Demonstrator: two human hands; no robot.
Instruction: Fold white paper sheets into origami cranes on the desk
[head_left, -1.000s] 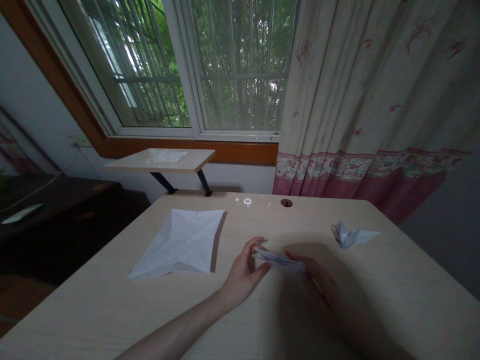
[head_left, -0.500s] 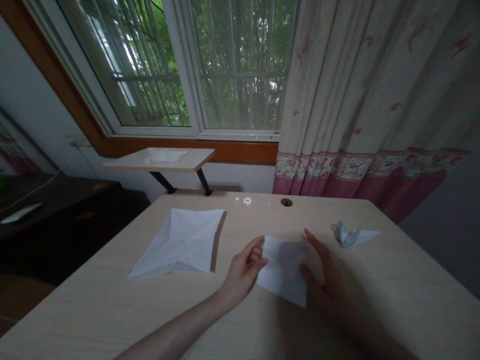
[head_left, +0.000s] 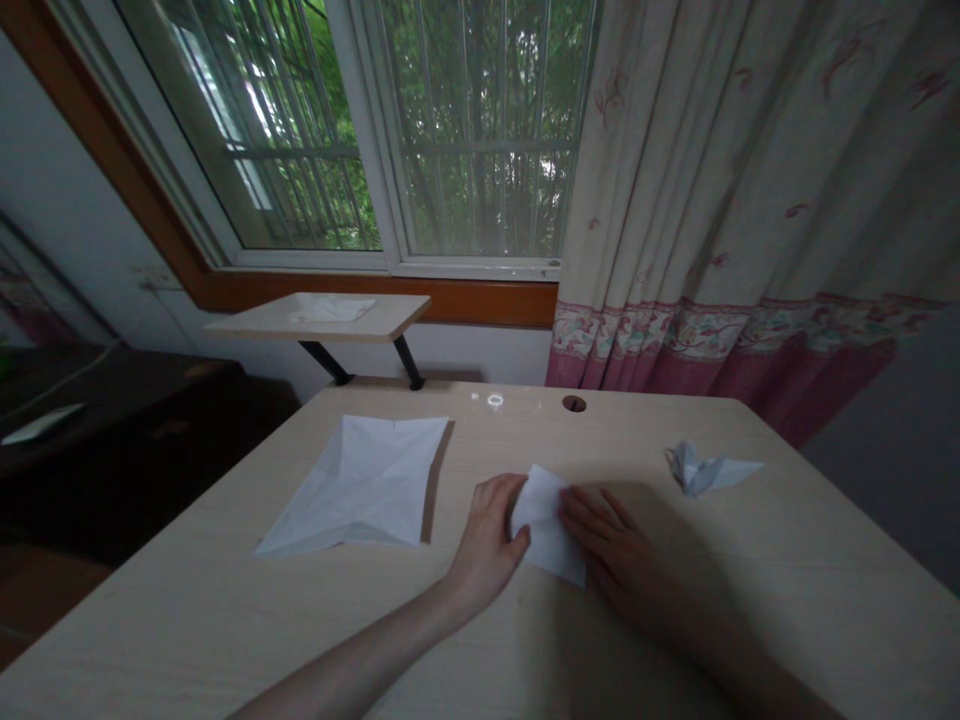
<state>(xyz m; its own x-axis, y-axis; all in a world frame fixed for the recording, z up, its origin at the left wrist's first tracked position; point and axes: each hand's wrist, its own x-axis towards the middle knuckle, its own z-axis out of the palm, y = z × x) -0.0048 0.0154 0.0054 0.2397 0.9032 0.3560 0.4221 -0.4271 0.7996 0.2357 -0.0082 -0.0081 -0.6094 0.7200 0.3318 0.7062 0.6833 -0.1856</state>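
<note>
Left hand (head_left: 487, 535) and right hand (head_left: 611, 545) press paper (head_left: 546, 525) on the desk (head_left: 187, 620)

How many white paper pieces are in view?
5: on the pale wooden desk, a creased sheet, a folded piece between the left hand and right hand, a crumpled piece; one on the shelf; a slip on the dark cabinet. More may be hidden.

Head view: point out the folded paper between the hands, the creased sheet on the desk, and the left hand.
folded paper (head_left: 546, 525): head view, middle of its visible face
creased paper sheet (head_left: 352, 485): head view, centre of the sheet
left hand (head_left: 487, 540): head view, back of the hand
</note>
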